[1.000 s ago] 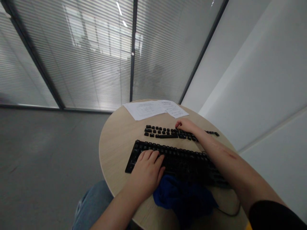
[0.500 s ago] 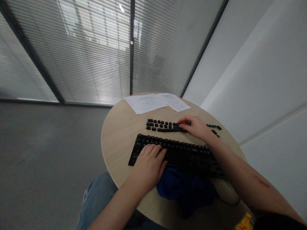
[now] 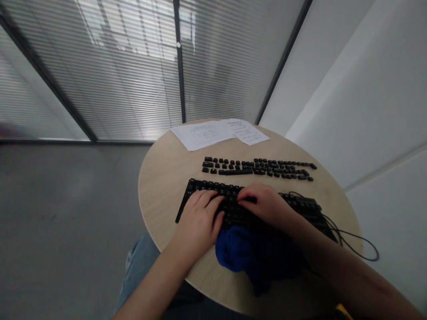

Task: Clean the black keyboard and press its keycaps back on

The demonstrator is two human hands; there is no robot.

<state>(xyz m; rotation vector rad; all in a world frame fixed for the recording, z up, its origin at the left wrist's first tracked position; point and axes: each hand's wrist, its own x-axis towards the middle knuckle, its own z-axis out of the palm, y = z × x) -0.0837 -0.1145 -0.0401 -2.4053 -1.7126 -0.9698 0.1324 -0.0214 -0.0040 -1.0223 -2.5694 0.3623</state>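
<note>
A black keyboard [image 3: 230, 209] lies on the round wooden table, partly covered by both forearms and hands. My left hand [image 3: 200, 215] rests on its left part, fingers lying flat and thumb apart, gripping nothing. Over the keyboard's middle, my right hand [image 3: 262, 202] has thumb and fingertips pinched together, low against the keys. Whatever is between those fingertips is hidden against the dark keys. Beyond the keyboard, loose black keycaps [image 3: 240, 172] lie in rows, a long spacebar-like one among them. A crumpled blue cloth [image 3: 236, 251] touches the keyboard's near edge.
White printed papers [image 3: 207, 133] lie at the far side of the table [image 3: 160, 178]. A black cable [image 3: 360, 257] loops past the right edge. A grey wall [image 3: 383, 111] stands close on the right, and blinds [image 3: 133, 89] hang behind glass ahead.
My right hand has moved from the loose keycaps back toward me, onto the middle of the keyboard. My left hand stays on the keyboard. The view has shifted slightly.
</note>
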